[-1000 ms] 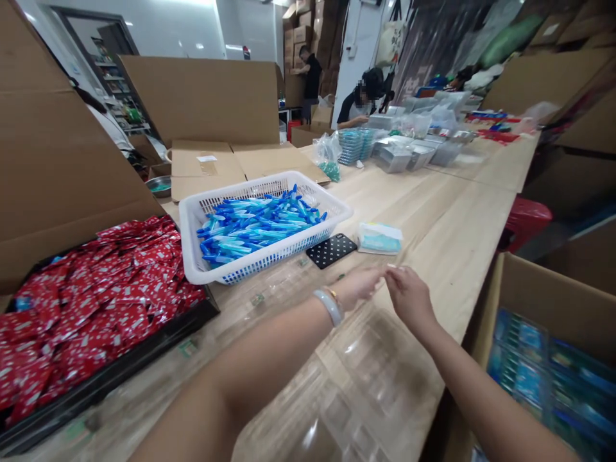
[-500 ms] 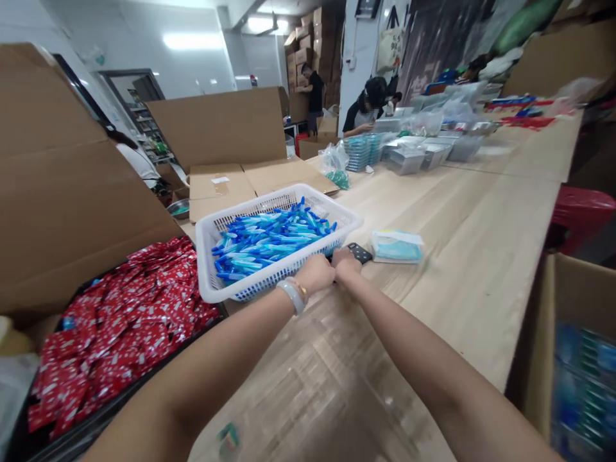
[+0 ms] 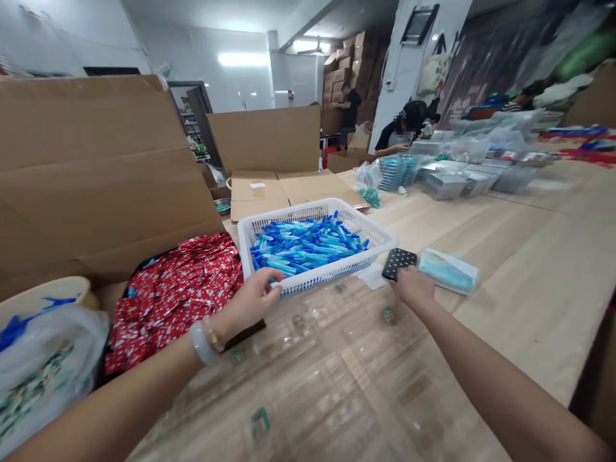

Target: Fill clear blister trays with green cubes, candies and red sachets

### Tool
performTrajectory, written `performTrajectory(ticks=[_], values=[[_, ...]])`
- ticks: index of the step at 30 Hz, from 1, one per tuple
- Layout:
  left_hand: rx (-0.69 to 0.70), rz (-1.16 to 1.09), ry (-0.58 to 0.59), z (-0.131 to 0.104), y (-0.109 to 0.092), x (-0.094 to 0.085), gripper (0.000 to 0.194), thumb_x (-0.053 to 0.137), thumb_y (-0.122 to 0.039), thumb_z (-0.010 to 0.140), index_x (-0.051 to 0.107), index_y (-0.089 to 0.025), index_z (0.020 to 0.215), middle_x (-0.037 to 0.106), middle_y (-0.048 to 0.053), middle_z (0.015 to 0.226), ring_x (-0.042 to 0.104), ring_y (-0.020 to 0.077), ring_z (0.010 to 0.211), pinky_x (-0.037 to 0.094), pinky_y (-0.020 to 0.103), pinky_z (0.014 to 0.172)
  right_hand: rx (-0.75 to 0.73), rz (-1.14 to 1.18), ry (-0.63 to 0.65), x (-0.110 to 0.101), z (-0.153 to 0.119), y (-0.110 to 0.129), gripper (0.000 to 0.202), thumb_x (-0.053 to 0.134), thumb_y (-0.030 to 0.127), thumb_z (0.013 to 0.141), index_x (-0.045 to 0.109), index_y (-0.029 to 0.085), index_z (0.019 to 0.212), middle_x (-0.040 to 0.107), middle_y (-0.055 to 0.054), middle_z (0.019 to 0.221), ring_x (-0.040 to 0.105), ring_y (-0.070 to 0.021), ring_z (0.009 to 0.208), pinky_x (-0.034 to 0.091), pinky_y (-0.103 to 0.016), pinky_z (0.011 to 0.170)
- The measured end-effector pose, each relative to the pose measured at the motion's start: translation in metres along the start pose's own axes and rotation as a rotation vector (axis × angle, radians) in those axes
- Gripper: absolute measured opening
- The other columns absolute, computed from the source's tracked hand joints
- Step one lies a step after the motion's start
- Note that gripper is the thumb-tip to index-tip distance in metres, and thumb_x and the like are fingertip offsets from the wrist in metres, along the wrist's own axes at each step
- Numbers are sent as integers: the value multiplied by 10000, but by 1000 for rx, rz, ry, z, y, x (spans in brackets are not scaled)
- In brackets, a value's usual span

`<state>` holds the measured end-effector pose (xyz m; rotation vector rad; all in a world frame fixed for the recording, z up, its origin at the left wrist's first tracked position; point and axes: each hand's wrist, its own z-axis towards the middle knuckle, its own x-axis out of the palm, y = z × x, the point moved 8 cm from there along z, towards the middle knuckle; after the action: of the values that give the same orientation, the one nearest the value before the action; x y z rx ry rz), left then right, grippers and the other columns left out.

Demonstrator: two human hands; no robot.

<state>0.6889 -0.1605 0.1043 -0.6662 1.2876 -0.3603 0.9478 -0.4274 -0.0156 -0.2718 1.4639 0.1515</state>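
A white plastic basket (image 3: 337,273) full of blue pens (image 3: 308,247) stands on the wooden table (image 3: 520,256). At its near left rim is my left hand (image 3: 255,298), fingers curled with a gap between thumb and fingers and nothing visible in them. My right hand (image 3: 412,283) lies at the near edge of a dark phone with white dots (image 3: 399,262); its fingertips are hidden, so its grip is unclear. Right of it rests a pack of light blue masks (image 3: 448,269). Clear plastic trays (image 3: 346,366) with small green pieces cover the table in front.
Red printed packets (image 3: 178,295) fill a dark container at the left, beside a tub (image 3: 84,292) and a plastic bag (image 3: 52,366). Open cardboard (image 3: 96,173) rises behind. Further back are stacked clear boxes (image 3: 447,179) and a person (image 3: 402,131) seated at the table.
My hands, together beside the basket before, have moved apart, left hand to the left. The view has turned left, and the clear trays in front show more plainly.
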Motion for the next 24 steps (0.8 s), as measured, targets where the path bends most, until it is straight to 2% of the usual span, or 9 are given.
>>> performTrajectory(ticks=[4, 8, 11, 13, 16, 19, 21, 23, 24], values=[[-154, -40, -91, -86, 37, -68, 320, 472, -441, 731, 601, -181, 865, 628, 40, 886, 553, 190, 823, 425, 285, 760, -47, 61, 71, -5, -42, -8, 388, 265, 332, 870, 595, 132, 906, 579, -147, 965, 561, -265, 911, 421, -353, 709], [-468, -57, -279, -211, 75, -143, 333, 515, -545, 630, 623, -253, 749, 637, -7, 729, 547, 210, 735, 428, 296, 668, 46, 89, 152, -4, -95, -34, 451, 266, 416, 855, 546, 139, 1076, 555, -182, 1069, 540, -316, 957, 410, -406, 717], [-600, -171, -338, -297, 90, -176, 364, 537, -591, 563, 617, -295, 760, 650, -20, 750, 548, 220, 737, 432, 305, 625, 81, 96, 49, -41, -128, -34, 543, 376, 506, 795, 491, 133, 1172, 496, -212, 1161, 496, -355, 1017, 392, -438, 736], [-619, -284, -349, -334, 90, -182, 388, 549, -608, 553, 606, -319, 805, 658, -39, 845, 551, 209, 779, 439, 303, 649, 13, 190, -34, -91, -153, -3, 455, 364, 429, 820, 541, 114, 1097, 551, -194, 1078, 528, -304, 970, 402, -377, 717], [-544, -541, -291, -344, 68, -158, 323, 549, -560, 642, 592, -334, 869, 644, -58, 941, 552, 168, 820, 440, 283, 694, -233, 417, -204, -191, -218, 90, 371, 311, 353, 856, 612, 142, 905, 626, -107, 886, 568, -208, 828, 397, -277, 670], [-442, -993, -114, -310, 24, -105, 351, 554, -495, 692, 598, -241, 930, 626, 45, 1015, 578, 169, 836, 450, 288, 730, -527, 640, -311, -264, -310, 199, 497, 198, 423, 888, 624, 168, 893, 641, -68, 796, 564, -168, 770, 397, -252, 698], [-373, -1229, -13, -282, -9, -79, 483, 442, -591, 726, 595, -189, 946, 614, 87, 1038, 571, 186, 916, 445, 311, 799, -719, 773, -422, -282, -367, 252, 480, 158, 381, 901, 536, 186, 1123, 608, -62, 1034, 529, -155, 949, 375, -257, 823], [-349, -1327, 54, -260, -30, -68, 672, 294, -696, 718, 587, -147, 970, 605, 125, 1043, 552, 226, 977, 446, 353, 815, -942, 770, -471, -270, -401, 285, 467, 203, 376, 893, 405, 183, 1267, 517, -63, 1204, 451, -161, 1090, 297, -305, 946], [-343, -1357, 90, -254, -36, -68, 722, 248, -714, 716, 584, -134, 986, 599, 134, 1054, 537, 239, 1011, 443, 366, 827, -1017, 728, -455, -254, -402, 292, 482, 248, 390, 883, 356, 179, 1302, 478, -65, 1249, 414, -170, 1134, 253, -330, 983]])
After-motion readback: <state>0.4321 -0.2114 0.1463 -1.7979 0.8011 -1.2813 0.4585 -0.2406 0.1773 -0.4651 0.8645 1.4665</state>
